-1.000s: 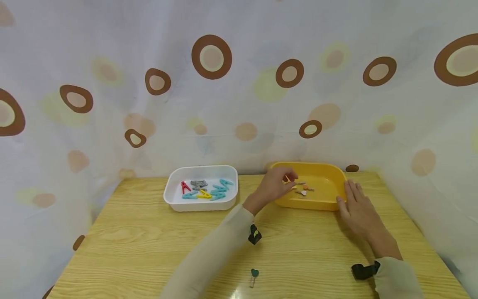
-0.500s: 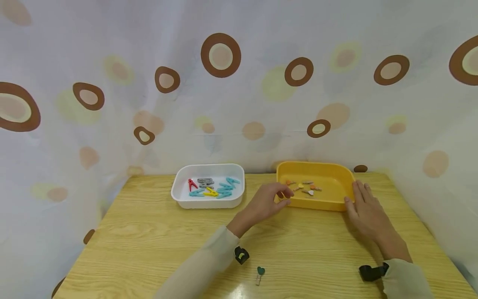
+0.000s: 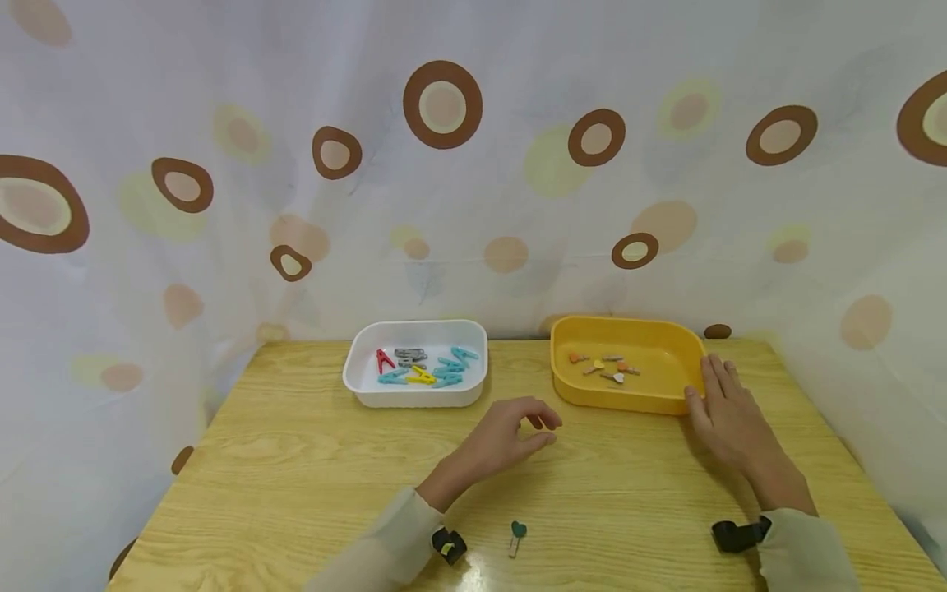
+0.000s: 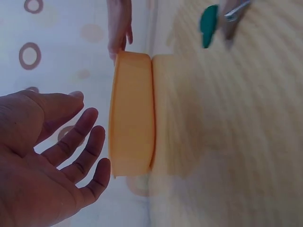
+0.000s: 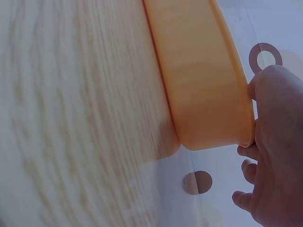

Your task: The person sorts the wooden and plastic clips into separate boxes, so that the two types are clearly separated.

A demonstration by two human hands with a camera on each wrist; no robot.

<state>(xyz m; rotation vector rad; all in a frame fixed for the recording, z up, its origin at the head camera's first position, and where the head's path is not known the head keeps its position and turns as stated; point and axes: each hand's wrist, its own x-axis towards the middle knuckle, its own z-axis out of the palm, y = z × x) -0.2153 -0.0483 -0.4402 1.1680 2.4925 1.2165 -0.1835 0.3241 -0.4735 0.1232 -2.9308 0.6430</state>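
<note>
My left hand (image 3: 503,440) hovers over the table in front of the two trays, fingers loosely bent and holding nothing; its bare palm side (image 4: 42,161) shows in the left wrist view. My right hand (image 3: 740,432) rests against the right end of the yellow tray (image 3: 621,400), fingers extended along the rim and thumb at the near corner. Inside that tray lie several small clips (image 3: 616,377) with orange, yellow and white heads. A small clip with a dark green heart (image 3: 518,530) lies on the table near the front, to the right of my left wrist.
A white tray (image 3: 414,398) stands left of the yellow one, at the table's back edge. It holds blue, yellow and red clothespins (image 3: 422,375) and grey metal clips (image 3: 410,356). Behind the wooden table (image 3: 296,460) hangs a patterned curtain (image 3: 444,205).
My left hand has moved out of the yellow tray, back toward me and to the left. The right hand stays at the tray's end. The head view has shifted slightly.
</note>
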